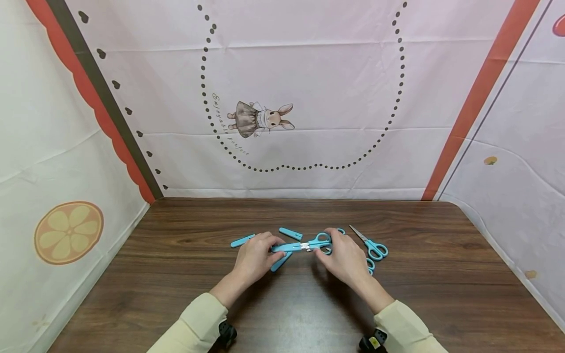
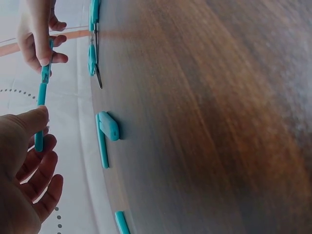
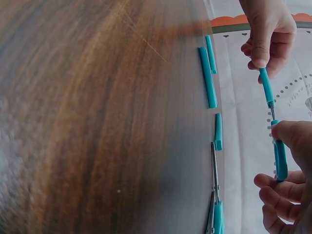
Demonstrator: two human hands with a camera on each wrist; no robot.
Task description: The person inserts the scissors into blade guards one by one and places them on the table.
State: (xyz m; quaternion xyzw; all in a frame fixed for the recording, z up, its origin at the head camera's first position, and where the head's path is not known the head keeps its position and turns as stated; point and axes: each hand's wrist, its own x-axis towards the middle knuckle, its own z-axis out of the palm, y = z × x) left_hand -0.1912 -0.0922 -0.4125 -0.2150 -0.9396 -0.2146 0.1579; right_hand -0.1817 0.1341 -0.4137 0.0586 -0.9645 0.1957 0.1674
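My left hand (image 1: pixel 258 256) pinches a light-blue blade cover (image 1: pixel 289 247) between thumb and fingers, above the table. My right hand (image 1: pixel 346 257) grips the light-blue handles of a pair of scissors (image 1: pixel 321 242). The blades run into the cover, and a short silver stretch shows between cover and handles. In the right wrist view the scissors handle (image 3: pixel 280 156) lies between right thumb and fingers. Three loose blue covers lie on the table: one at the left (image 1: pixel 242 240), one behind the hands (image 1: pixel 290 234), and one under the held cover (image 1: pixel 280 263).
Uncovered scissors (image 1: pixel 375 249) lie right of my right hand on the brown wooden table (image 1: pixel 419 294). More blue handles (image 1: pixel 371 266) show beside that hand, partly hidden by it. A printed white cloth (image 1: pixel 335 98) hangs behind the table and at both sides.
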